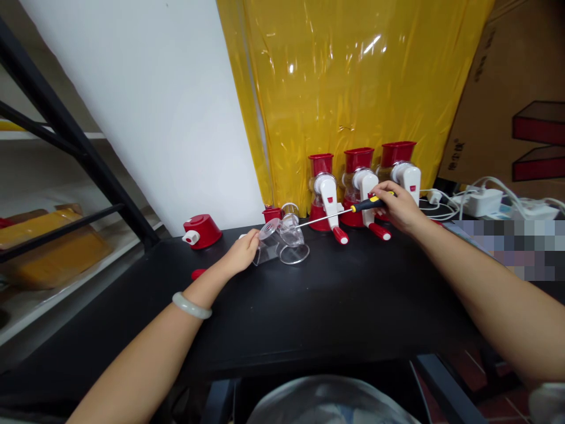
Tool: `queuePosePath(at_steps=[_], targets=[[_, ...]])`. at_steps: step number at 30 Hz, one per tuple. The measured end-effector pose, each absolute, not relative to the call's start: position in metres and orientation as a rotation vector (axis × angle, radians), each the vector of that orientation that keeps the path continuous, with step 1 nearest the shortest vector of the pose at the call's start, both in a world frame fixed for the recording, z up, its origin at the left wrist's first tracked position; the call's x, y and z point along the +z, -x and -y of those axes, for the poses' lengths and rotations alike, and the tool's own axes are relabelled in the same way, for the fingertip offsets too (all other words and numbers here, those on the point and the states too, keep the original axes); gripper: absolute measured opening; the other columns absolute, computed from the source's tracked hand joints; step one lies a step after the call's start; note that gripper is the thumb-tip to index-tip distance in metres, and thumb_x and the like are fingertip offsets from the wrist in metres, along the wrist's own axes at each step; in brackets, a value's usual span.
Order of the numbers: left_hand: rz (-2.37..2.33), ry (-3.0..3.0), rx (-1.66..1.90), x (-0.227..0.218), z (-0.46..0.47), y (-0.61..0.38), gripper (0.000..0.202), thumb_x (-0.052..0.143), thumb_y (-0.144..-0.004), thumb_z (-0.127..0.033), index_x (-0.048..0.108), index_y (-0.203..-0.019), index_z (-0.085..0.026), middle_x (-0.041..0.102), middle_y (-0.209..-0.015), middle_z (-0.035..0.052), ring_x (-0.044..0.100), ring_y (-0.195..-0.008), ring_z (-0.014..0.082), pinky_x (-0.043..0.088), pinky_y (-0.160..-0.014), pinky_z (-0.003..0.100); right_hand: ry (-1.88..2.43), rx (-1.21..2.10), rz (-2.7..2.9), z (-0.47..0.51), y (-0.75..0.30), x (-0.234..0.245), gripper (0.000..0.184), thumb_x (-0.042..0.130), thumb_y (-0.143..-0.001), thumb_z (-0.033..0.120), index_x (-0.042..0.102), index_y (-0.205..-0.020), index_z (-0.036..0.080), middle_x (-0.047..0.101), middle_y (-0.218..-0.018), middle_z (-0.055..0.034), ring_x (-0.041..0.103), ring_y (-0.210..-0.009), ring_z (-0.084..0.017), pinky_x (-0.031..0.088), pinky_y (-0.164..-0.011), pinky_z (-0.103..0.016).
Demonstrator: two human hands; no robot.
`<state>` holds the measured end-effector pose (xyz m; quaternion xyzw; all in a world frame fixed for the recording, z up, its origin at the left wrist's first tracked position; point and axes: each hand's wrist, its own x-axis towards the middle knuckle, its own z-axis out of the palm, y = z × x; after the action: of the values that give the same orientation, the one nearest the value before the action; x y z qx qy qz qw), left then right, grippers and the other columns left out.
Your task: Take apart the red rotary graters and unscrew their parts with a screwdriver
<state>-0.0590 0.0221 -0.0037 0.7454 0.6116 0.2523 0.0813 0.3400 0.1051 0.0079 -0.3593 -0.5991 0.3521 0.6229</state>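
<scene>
1. Screwdriver (367, 204) was in my R grip (399, 207), fingers clamped on the blk/yellow hdl; its shaft ran L & a bit down, in front of the L & mid. grinders.
2. Clear housing (270, 252) was just above or on the bench (335, 312), approx. mid.; couldn't tell if it touched. It was tilted, w/ one round open end twd me.
3. L grip (244, 253) was clamped on the housing's L side, thumb & fingers together on the plastic. Pale bangle (192, 306) sat on that wrist.
4. Screwdriver tip met the housing's upper R part in view; couldn't tell if it was inside or just against it.
5. Metal drum (290, 209) showed right behind the housing, w/ a small red part (272, 215) just L of it.
6. Three red/white grinders (327, 197) stood upright in a row at the back, R of the housing, cranks w/ red hdls angled down.
7. Red base (203, 229) w/ a white knob was on the bench, well L of the housing.
8. White plugs/cables (483, 202) lay far R, nr the cardboard box (485, 123).
</scene>
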Motion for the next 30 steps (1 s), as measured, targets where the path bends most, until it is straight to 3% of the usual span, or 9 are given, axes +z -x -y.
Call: queuePosePath(at_steps=[4,8,13,20,30], targets=[[-1.812,-2.236,0.759,-0.0037,-0.0222,0.0589,0.038,0.022,-0.094,-0.042,0.054,-0.097,-0.021,0.066,-0.085,0.0052,0.063,-0.081,0.0201,0.047,-0.077,0.032,0.838,0.879,1.293,-0.1010,-0.3360,0.0115,0.020,0.070,-0.069,0.035,0.055,-0.076,0.024,0.051,-0.063,0.0030,0.047,-0.048,-0.010,0.039,-0.042,-0.024],[-1.832,-2.231,0.746,-0.0031,-0.0221,0.0588,0.037,0.023,-0.094,-0.042,0.053,-0.096,-0.021,0.066,-0.085,0.0056,0.063,-0.082,0.0206,0.047,-0.078,0.032,0.821,0.895,1.306,-0.1002,-0.3363,0.0131,0.019,0.066,-0.073,0.040,0.054,-0.074,0.024,0.051,-0.064,0.0006,0.049,-0.050,-0.012,0.040,-0.041,-0.026],[-1.826,-2.226,0.747,-0.0030,-0.0224,0.0588,0.038,0.023,-0.094,-0.041,0.053,-0.099,-0.020,0.066,-0.087,0.0062,0.064,-0.083,0.0208,0.047,-0.079,0.033,0.827,0.875,1.409,-0.1020,-0.3408,0.0108,0.032,0.052,-0.083,0.056,0.056,-0.077,0.025,0.044,-0.045,0.0029,0.042,-0.035,-0.013,0.034,-0.038,-0.028],[-1.816,-2.226,0.753,-0.0041,-0.0229,0.0598,0.038,0.023,-0.094,-0.042,0.054,-0.100,-0.020,0.066,-0.087,0.0056,0.064,-0.082,0.0203,0.048,-0.079,0.033,0.860,0.840,1.422,-0.1028,-0.3430,0.0081,0.027,0.063,-0.080,0.050,0.059,-0.075,0.023,0.037,-0.037,0.0072,0.032,-0.030,-0.010,0.030,-0.036,-0.026],[-1.808,-2.214,0.774,-0.0046,-0.0229,0.0602,0.039,0.023,-0.094,-0.043,0.055,-0.100,-0.021,0.067,-0.087,0.0059,0.064,-0.083,0.0209,0.048,-0.079,0.032,0.842,0.861,1.335,-0.1045,-0.3404,0.0080,0.020,0.071,-0.071,0.038,0.059,-0.076,0.023,0.052,-0.063,0.0028,0.046,-0.045,-0.010,0.034,-0.038,-0.023]])
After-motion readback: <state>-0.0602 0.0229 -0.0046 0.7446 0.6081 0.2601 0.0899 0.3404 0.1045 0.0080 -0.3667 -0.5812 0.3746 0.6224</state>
